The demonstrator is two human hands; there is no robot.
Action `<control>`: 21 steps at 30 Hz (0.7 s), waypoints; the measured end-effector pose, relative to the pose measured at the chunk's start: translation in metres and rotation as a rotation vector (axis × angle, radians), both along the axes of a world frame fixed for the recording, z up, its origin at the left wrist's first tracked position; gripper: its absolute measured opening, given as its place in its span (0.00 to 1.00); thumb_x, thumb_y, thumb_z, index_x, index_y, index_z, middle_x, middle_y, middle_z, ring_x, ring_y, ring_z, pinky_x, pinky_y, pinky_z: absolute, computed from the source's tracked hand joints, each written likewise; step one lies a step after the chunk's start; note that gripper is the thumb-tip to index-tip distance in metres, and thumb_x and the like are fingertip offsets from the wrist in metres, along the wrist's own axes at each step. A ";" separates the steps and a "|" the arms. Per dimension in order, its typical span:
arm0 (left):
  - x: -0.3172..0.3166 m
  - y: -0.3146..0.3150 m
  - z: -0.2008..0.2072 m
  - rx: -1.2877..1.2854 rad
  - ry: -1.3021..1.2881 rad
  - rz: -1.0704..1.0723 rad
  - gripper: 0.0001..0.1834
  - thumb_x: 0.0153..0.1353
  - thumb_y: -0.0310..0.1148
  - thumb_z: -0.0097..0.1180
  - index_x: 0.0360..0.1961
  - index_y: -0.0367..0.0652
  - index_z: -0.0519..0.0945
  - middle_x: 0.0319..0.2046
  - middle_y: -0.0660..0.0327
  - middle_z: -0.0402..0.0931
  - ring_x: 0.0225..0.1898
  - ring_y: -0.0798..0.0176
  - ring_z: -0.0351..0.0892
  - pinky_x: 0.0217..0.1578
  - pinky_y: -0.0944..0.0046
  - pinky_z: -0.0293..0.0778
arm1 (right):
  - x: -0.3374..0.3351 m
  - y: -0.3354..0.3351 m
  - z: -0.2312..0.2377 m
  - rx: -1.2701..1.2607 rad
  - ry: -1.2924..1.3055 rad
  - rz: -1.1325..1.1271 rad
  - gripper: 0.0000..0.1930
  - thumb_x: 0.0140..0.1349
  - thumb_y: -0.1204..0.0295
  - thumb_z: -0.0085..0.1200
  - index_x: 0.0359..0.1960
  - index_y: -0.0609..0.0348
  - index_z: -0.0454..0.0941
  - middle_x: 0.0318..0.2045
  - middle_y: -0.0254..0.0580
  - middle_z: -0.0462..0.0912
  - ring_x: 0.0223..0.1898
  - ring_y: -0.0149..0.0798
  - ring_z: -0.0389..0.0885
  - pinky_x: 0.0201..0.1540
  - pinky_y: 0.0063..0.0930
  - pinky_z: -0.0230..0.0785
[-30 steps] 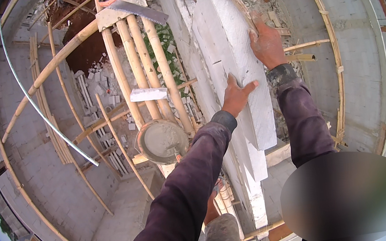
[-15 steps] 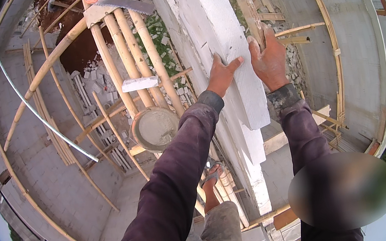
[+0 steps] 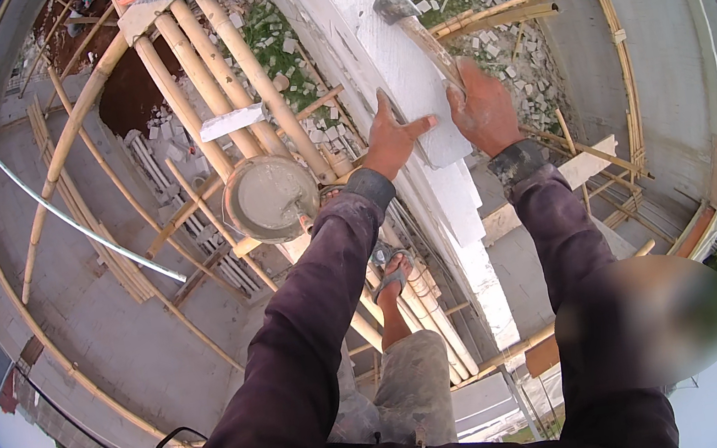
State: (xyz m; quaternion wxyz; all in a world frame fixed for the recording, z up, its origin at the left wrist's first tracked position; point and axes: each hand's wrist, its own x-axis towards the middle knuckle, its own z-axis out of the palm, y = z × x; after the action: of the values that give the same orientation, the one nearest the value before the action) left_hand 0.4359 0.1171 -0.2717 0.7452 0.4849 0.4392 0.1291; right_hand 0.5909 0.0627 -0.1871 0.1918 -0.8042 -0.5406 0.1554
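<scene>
Left hand spread flat on the white block wall at upper centre, right hand clamped on a trowel handle, blade tip indistinct, mortar pan left of the hands, lower right blurred.

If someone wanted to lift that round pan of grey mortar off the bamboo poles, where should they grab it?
Probably by the rim of the round pan, one hand on each opposite side, coming from above. It sits level on the bamboo poles, full of wet grey mortar, with no handle showing, so a level two-sided lift should avoid spilling.
</scene>
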 end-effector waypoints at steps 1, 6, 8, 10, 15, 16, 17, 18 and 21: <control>0.001 0.001 0.003 -0.040 -0.007 0.012 0.65 0.49 0.35 0.75 0.70 0.20 0.35 0.59 0.37 0.68 0.58 0.49 0.73 0.58 0.62 0.70 | -0.004 -0.011 0.000 0.004 0.049 -0.055 0.14 0.59 0.73 0.56 0.44 0.62 0.67 0.31 0.62 0.79 0.35 0.66 0.78 0.34 0.54 0.70; 0.005 0.016 0.011 -0.298 0.012 -0.005 0.67 0.50 0.31 0.72 0.74 0.38 0.28 0.60 0.42 0.67 0.57 0.47 0.72 0.54 0.46 0.71 | -0.025 -0.087 -0.001 0.080 0.211 -0.301 0.15 0.60 0.71 0.57 0.44 0.64 0.67 0.28 0.63 0.80 0.33 0.67 0.79 0.34 0.51 0.70; 0.006 0.023 0.007 -0.263 0.030 0.005 0.68 0.50 0.31 0.73 0.74 0.41 0.27 0.62 0.42 0.65 0.58 0.45 0.72 0.54 0.40 0.69 | -0.024 -0.110 -0.012 0.121 0.226 -0.341 0.15 0.60 0.71 0.58 0.43 0.64 0.69 0.24 0.58 0.79 0.26 0.60 0.80 0.29 0.47 0.70; 0.007 0.030 0.002 -0.243 0.001 -0.012 0.68 0.51 0.32 0.72 0.73 0.43 0.24 0.63 0.43 0.63 0.59 0.44 0.71 0.52 0.35 0.69 | -0.023 -0.127 -0.026 0.043 0.429 -0.496 0.14 0.59 0.71 0.59 0.42 0.64 0.70 0.21 0.52 0.78 0.20 0.50 0.79 0.23 0.42 0.69; 0.004 0.034 -0.001 -0.247 -0.082 -0.039 0.63 0.53 0.30 0.70 0.74 0.43 0.31 0.62 0.45 0.64 0.59 0.44 0.71 0.49 0.37 0.73 | -0.029 -0.150 -0.053 -0.233 1.021 -0.830 0.11 0.58 0.72 0.59 0.40 0.61 0.74 0.18 0.36 0.74 0.13 0.29 0.71 0.12 0.30 0.61; 0.005 0.035 0.000 -0.236 -0.088 -0.049 0.61 0.53 0.30 0.70 0.74 0.42 0.33 0.62 0.45 0.64 0.59 0.44 0.72 0.48 0.37 0.73 | -0.026 -0.153 -0.055 -0.301 1.093 -0.796 0.11 0.58 0.73 0.59 0.41 0.60 0.74 0.18 0.35 0.73 0.12 0.31 0.71 0.12 0.29 0.63; 0.005 0.035 0.001 -0.252 -0.084 -0.055 0.60 0.53 0.29 0.70 0.73 0.42 0.35 0.62 0.45 0.64 0.58 0.44 0.72 0.48 0.38 0.74 | -0.025 -0.156 -0.057 -0.298 1.087 -0.800 0.11 0.58 0.73 0.59 0.41 0.60 0.74 0.18 0.35 0.73 0.12 0.31 0.71 0.12 0.30 0.63; 0.006 0.036 0.002 -0.260 -0.098 -0.060 0.58 0.53 0.29 0.70 0.73 0.42 0.37 0.62 0.45 0.64 0.58 0.44 0.72 0.47 0.38 0.74 | -0.024 -0.158 -0.059 -0.299 1.105 -0.794 0.12 0.58 0.74 0.59 0.42 0.60 0.73 0.18 0.36 0.74 0.12 0.31 0.71 0.12 0.30 0.63; 0.007 0.037 0.001 -0.269 -0.111 -0.069 0.55 0.53 0.29 0.69 0.73 0.42 0.41 0.63 0.45 0.62 0.59 0.44 0.71 0.49 0.34 0.71 | -0.022 -0.163 -0.064 -0.289 1.149 -0.809 0.12 0.59 0.74 0.59 0.43 0.61 0.73 0.18 0.36 0.74 0.12 0.31 0.71 0.12 0.30 0.63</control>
State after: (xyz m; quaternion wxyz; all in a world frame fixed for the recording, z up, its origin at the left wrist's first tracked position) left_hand 0.4429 0.1539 -0.2702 0.8306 0.3877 0.3936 0.0700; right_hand 0.5688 -0.1004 -0.2508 0.3803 -0.7499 0.0123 0.5412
